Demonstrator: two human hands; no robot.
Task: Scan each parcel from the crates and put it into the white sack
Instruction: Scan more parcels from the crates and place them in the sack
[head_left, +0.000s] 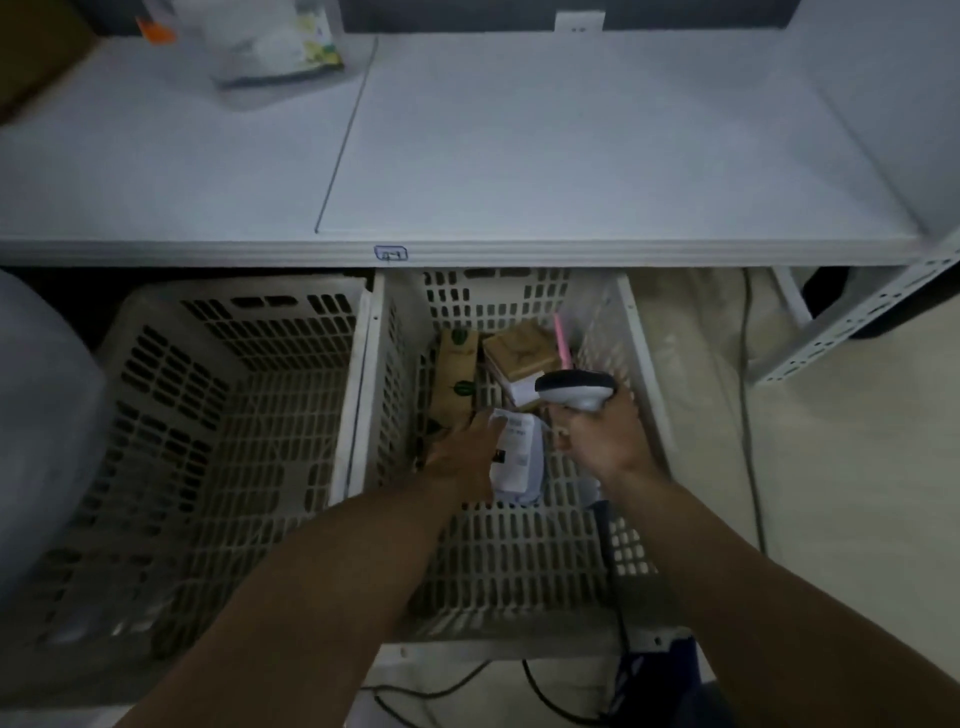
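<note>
Operator: Location of the white soft labelled parcel (517, 457)?
Technician: In the slotted white plastic crate (519, 545), 7 o'clock of the grey handheld scanner (574, 387). The right hand (602, 441) clamps the scanner for label reading; the left hand (462, 452) touches the parcel, grip undeterminable

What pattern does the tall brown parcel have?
The brown parcel has green leaf prints; head view.

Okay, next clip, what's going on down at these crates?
A person reaches into the right-hand slotted white plastic crate. The left hand holds a white plastic mailer parcel with a printed label, while the right hand grips a grey-and-black handheld barcode scanner beside it. A brown leaf-printed paper bag lies behind them.
</note>
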